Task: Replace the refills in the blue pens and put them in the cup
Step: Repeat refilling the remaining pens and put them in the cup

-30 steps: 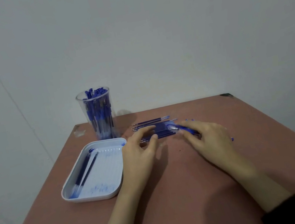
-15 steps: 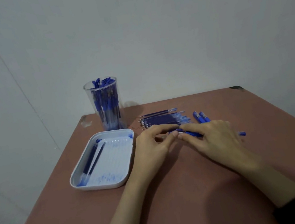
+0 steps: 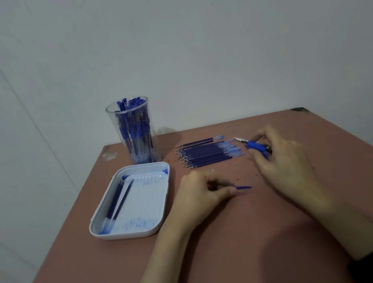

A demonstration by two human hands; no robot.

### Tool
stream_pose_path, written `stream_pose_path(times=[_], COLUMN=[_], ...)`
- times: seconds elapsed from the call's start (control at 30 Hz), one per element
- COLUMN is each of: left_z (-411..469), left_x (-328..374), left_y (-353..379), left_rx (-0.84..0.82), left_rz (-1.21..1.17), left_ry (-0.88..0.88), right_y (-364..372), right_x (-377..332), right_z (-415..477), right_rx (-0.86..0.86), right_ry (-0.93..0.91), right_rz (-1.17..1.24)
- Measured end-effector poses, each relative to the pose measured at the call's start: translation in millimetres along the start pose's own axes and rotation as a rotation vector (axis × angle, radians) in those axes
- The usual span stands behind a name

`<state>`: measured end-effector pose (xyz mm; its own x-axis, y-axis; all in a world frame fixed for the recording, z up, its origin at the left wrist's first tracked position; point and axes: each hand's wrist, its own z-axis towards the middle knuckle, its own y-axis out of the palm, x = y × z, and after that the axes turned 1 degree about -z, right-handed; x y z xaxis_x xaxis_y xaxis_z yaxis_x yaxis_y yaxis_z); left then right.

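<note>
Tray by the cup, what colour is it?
The tray is white, smudged blue; head view.

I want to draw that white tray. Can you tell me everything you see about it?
The white tray looks like plastic, a shallow rectangle with rounded corners and a raised rim. It lies flat on the reddish table, in front of the cup of pens. Blue ink smears stain its floor. Two dark blue refills lie slanted along its left side. Nothing else touches it.

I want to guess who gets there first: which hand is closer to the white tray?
Left. The left hand sits just right of the tray, not touching it, pinching a refill. The right hand is farther right, beyond the row of refills, holding a blue pen.
</note>
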<state>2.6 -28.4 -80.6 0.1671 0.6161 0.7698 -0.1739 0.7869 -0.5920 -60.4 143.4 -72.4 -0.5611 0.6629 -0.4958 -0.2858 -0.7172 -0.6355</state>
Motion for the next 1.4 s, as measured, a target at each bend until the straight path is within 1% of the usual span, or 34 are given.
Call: stream_pose_path(times=[0.07, 0.13, 0.17, 0.2, 0.23, 0.3, 0.33, 0.4, 0.47, 0.57, 0.7, 0.8, 0.87, 0.93, 1.03, 1.17, 1.23, 1.3, 1.4], left_z=[0.0, 1.6, 1.7, 2.6, 3.3, 3.3, 3.0, 3.0, 3.1, 3.9, 7.2, 8.8, 8.5, 8.3, 8.6, 7.8, 7.0, 6.8, 7.2], left_x=[-0.8, 0.0, 1.5, 3.3, 6.3, 11.5, 13.9, 16.8, 18.2, 18.5, 11.7, 13.7, 17.2, 18.5, 14.0, 13.5, 14.3, 13.5, 12.8], left_y=[0.9, 0.9, 1.6, 1.7, 1.5, 3.3, 3.7, 3.7, 3.9, 3.8, 4.9, 5.4, 4.0, 1.8, 1.2, 1.8, 1.5, 2.5, 5.6], left_rx=[-0.063, -0.032, 0.013, 0.054, 0.066, 0.003, -0.019, -0.025, -0.014, 0.059, 0.186, 0.175, 0.148, 0.146, 0.201, 0.223, 0.269, 0.318, 0.371], left_rz=[0.076, 0.048, -0.060, -0.232, -0.452, -0.911, -1.024, -1.080, -1.144, -1.196, -1.149, -1.231, -1.301, -1.309, -1.238, -1.191, -1.131, -1.044, -0.919], left_ry=[0.034, 0.045, 0.024, -0.014, -0.040, -0.059, -0.064, -0.085, -0.104, -0.117, -0.128, -0.158, -0.153, -0.146, -0.155, -0.114, -0.097, -0.101, -0.133], right_y=[-0.4, -0.5, -0.9, -1.6, -2.5, -4.6, -5.2, -6.0, -5.5, -2.6, 5.7, 12.7, 16.1, 16.3, 15.2, 14.8, 14.2, 13.4, 11.6], right_x=[-5.7, -11.2, -14.1, -16.9, -19.4, -24.8, -27.4, -32.4, -35.7, -35.0, -32.0, -30.1, -24.5, -18.7, -17.3, -20.6, -19.9, -18.9, -19.3], right_z=[-1.0, -0.2, 0.2, 0.3, 0.3, 0.0, -0.9, -2.1, -2.5, -4.4, -9.6, -10.4, -8.4, -6.5, -6.1, -8.2, -8.4, -8.6, -8.7], right_rx=[0.013, -0.009, -0.056, -0.127, -0.214, -0.402, -0.485, -0.609, -0.654, -0.573, -0.389, -0.281, -0.198, -0.123, -0.089, -0.140, -0.149, -0.125, -0.050], right_ry=[0.012, 0.056, 0.105, 0.169, 0.239, 0.359, 0.404, 0.462, 0.466, 0.379, 0.220, 0.158, 0.160, 0.167, 0.137, 0.082, 0.058, 0.005, -0.094], right_rz=[0.142, 0.321, 0.458, 0.607, 0.736, 0.878, 0.918, 0.991, 1.032, 1.003, 0.855, 0.730, 0.640, 0.573, 0.536, 0.533, 0.518, 0.437, 0.235])
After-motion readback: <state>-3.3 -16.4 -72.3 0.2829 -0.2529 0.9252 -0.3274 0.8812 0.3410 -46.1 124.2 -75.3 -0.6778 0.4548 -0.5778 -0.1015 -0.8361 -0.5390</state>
